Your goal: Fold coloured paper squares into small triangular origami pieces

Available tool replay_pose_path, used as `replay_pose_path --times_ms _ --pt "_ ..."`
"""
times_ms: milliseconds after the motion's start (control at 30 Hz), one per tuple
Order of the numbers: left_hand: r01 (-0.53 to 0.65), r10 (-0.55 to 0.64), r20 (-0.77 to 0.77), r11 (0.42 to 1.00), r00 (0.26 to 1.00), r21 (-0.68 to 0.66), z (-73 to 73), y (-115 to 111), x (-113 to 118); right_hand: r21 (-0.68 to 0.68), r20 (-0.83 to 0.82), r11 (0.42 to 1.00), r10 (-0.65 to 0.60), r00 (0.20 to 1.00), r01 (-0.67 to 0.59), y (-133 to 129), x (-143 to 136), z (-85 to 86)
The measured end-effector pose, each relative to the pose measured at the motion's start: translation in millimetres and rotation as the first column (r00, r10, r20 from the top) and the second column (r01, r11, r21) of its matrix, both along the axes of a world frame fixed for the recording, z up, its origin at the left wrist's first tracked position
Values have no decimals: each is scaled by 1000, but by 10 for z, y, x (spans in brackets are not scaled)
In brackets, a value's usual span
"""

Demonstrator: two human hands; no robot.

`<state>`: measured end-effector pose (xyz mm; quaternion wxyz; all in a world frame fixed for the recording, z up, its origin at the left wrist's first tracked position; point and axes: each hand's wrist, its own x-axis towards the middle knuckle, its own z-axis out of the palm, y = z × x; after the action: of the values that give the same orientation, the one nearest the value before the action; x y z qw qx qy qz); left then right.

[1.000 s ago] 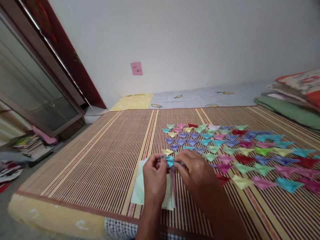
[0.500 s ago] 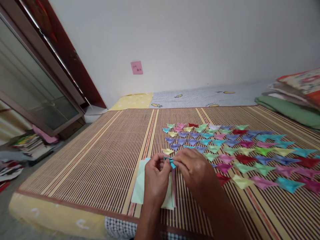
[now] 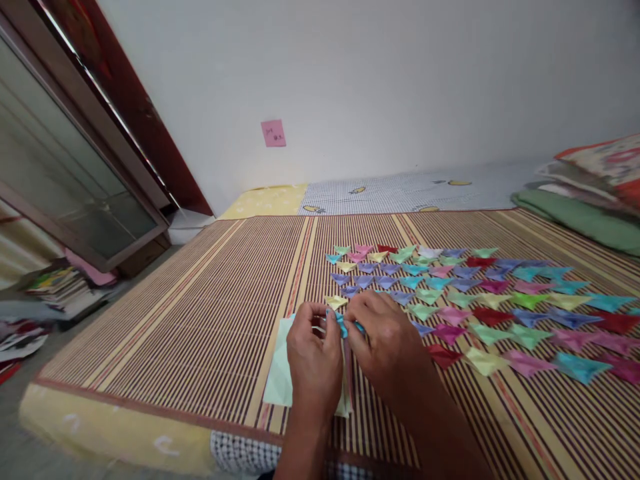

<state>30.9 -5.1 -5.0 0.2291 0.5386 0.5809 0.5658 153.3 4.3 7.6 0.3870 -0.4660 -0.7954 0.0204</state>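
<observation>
Pinched between the fingers of both hands is a small blue folded paper [image 3: 342, 324]. My left hand [image 3: 315, 347] grips its left end, fingers closed. My right hand [image 3: 383, 337] has its thumb and fingers closed on the right side. Below them, partly hidden by my left hand, lies a stack of pale green paper sheets [image 3: 279, 373]. A yellow folded paper piece [image 3: 336, 302] rests on the striped mat [image 3: 200, 320] just beyond my fingers. Rows of colourful folded paper pieces [image 3: 493, 316] spread to the right.
Folded cloths and a green blanket [image 3: 575, 213] lie at the right edge. A pink note [image 3: 273, 133] is stuck on the white wall [image 3: 375, 80]. Books [image 3: 60, 287] are piled at the far left, below a glass-panelled door [image 3: 85, 153].
My fingers have shifted on the blue paper, and more of it shows at the right, by my right fingertips. My left hand has turned slightly. The mat and laid-out pieces look the same.
</observation>
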Motion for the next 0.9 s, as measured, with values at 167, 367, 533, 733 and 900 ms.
replay_pose_path --times_ms 167,367,533,733,900 --pt "206 -174 -164 958 971 199 68 9 -57 15 -69 999 40 997 -39 22 30 -9" --pt "223 -190 -302 972 934 76 65 -13 -117 5 -56 999 48 997 -48 22 25 1" --pt "253 -241 -343 967 908 -11 116 -40 -124 20 -80 998 59 995 -58 22 29 4" --pt "250 -236 -325 968 916 2 133 -52 -130 13 -113 994 113 987 -112 17 29 7" --pt "229 -180 -374 969 910 91 94 -35 -146 -31 -216 992 113 970 -123 3 66 25"
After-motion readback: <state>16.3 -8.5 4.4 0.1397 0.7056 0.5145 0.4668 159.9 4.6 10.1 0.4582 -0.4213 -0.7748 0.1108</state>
